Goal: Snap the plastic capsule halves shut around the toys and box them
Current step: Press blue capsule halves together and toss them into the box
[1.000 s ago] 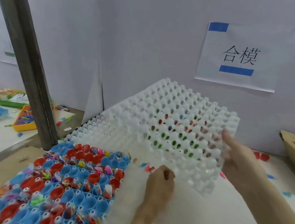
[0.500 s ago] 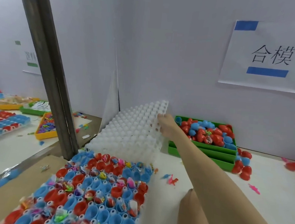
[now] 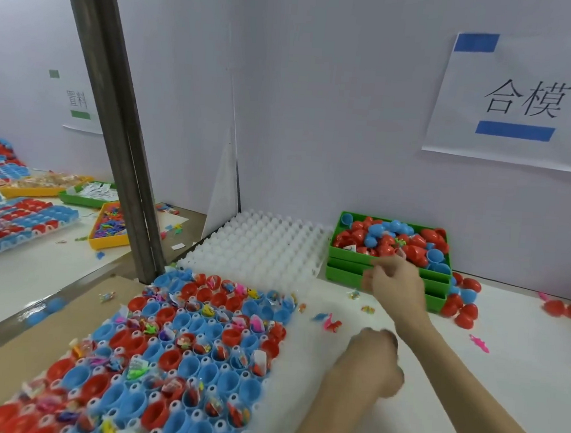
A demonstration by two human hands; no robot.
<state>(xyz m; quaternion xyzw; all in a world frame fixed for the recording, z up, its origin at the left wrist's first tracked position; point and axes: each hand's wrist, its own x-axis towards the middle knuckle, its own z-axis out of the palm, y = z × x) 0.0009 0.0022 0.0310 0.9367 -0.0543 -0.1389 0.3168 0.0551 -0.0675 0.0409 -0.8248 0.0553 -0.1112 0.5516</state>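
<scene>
A white grid tray holds several red and blue capsule halves [image 3: 177, 354], many with small toys in them, at the lower left. Behind it an empty white mould tray [image 3: 257, 248] lies flat against the wall. A green bin [image 3: 341, 275] at the back holds loose red and blue capsule halves [image 3: 388, 238]. My right hand [image 3: 394, 286] hovers in front of the bin, fingers loosely curled, holding nothing. Nearer to me, my left hand [image 3: 374, 356] is blurred and curled over the white table, with nothing visible in it.
Loose capsules [image 3: 461, 308] and small toys [image 3: 332, 322] lie on the white table [image 3: 503, 387] around the bin. A dark metal post [image 3: 118, 155] stands left of the trays. Beyond it are more filled trays [image 3: 13, 222] and a yellow bin [image 3: 109, 229].
The white mould tray, held up tilted in both hands a second ago, now lies flat at the back. My right hand has let it go and drawn back toward the green bin.
</scene>
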